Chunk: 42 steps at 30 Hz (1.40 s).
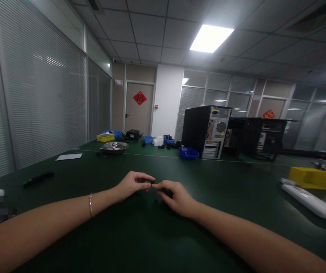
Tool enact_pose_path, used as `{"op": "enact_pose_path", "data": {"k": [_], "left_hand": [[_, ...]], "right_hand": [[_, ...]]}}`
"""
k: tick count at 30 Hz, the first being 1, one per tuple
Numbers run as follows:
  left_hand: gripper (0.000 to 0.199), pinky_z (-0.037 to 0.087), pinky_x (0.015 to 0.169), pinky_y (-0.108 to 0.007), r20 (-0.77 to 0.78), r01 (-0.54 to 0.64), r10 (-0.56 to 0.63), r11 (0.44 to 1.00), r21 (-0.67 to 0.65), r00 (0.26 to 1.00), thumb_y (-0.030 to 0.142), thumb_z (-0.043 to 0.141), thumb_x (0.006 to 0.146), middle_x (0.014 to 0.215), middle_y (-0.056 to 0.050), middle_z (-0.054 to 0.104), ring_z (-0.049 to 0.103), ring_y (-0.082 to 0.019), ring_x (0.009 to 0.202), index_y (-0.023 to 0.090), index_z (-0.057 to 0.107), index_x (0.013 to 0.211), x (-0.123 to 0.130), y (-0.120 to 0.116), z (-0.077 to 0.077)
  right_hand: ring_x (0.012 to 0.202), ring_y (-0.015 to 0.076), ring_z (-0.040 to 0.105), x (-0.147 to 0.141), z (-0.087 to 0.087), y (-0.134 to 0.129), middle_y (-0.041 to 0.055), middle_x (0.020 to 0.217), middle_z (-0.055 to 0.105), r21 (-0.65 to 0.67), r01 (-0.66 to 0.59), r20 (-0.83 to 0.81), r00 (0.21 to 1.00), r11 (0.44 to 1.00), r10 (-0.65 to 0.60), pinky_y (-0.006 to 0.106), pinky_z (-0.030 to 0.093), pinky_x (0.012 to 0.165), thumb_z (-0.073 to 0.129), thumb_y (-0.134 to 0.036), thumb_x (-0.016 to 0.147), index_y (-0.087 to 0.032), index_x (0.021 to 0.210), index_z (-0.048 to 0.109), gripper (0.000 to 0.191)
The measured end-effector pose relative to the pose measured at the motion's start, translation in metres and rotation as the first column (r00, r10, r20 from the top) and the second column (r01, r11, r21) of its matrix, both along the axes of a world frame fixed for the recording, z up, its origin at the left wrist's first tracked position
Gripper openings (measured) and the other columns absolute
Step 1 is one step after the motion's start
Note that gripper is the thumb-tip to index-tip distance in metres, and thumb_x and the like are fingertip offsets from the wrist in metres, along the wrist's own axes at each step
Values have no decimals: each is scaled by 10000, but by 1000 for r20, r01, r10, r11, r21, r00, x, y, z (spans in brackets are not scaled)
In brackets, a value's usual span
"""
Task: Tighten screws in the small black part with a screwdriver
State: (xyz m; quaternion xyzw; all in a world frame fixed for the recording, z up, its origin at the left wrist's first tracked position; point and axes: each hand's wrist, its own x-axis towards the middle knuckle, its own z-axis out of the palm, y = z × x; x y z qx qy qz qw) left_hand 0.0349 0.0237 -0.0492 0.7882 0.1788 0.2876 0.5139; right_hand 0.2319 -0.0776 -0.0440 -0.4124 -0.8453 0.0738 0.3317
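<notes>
Near the middle of the green table [117, 242], my left hand [133, 185] pinches a small green piece [148, 182] between thumb and fingers. Its kind is too small to make out. My right hand [175, 195] meets it from the other side, fingertips at the piece's right end. The right thumb and fingers are bent together, with something small and dark partly hidden between them. Both hands are held just above the tabletop, their fingertips almost touching.
Far left lie a green-and-black tool [39, 178] and a white sheet [68, 157]. A metal dish [114, 148], a blue bin [189, 153] and a computer tower [198, 127] stand further back. At right are a yellow bin [311, 178] and a long white device [311, 199].
</notes>
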Motion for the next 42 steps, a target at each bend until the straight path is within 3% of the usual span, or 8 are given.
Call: {"op": "enact_pose_path", "data": {"k": [5, 13, 20, 32, 42], "left_hand": [[378, 455, 716, -301, -33, 9, -8, 999, 43, 999, 334, 625, 723, 871, -75, 640, 583, -166, 744, 135, 628, 1045, 0, 0, 0], [408, 454, 728, -315, -30, 14, -15, 999, -33, 999, 332, 637, 708, 828, -74, 655, 584, -164, 731, 118, 625, 1055, 0, -4, 2], [397, 460, 699, -310, -52, -5, 4, 1000, -6, 999, 344, 630, 708, 805, -72, 657, 585, -162, 708, 116, 636, 1033, 1, -6, 4], [407, 440, 694, -299, 2, 35, -35, 977, -211, 999, 301, 680, 664, 766, -63, 649, 569, -145, 684, 109, 640, 1021, 2, -1, -2], [377, 426, 677, -277, 37, 82, -74, 958, -277, 997, 259, 681, 674, 807, -54, 631, 559, -126, 684, 124, 614, 1019, 3, 0, -3]], "right_hand": [[916, 164, 584, 0, -2, 1, 31, 1002, 639, 19, 6, 25, 1000, 1000, -6, 290, 442, 817, 496, -160, 825, -239, 1115, 566, 309], [906, 156, 578, 0, -1, 0, 33, 1003, 629, 30, 7, 48, 999, 1000, -8, 276, 438, 806, 483, -144, 830, -239, 1133, 551, 324], [815, 143, 571, -2, 0, -3, 20, 948, 613, 59, 63, 139, 988, 996, -71, 250, 438, 717, 461, -146, 838, -257, 1134, 543, 327], [863, 146, 572, -1, 1, -2, 29, 965, 620, 17, -8, 82, 997, 1000, 7, 261, 433, 769, 470, -150, 832, -236, 1112, 554, 304], [863, 154, 581, -1, -2, 0, 36, 957, 629, 26, -12, 45, 999, 1000, 11, 272, 442, 773, 475, -160, 833, -235, 1109, 558, 298]]}}
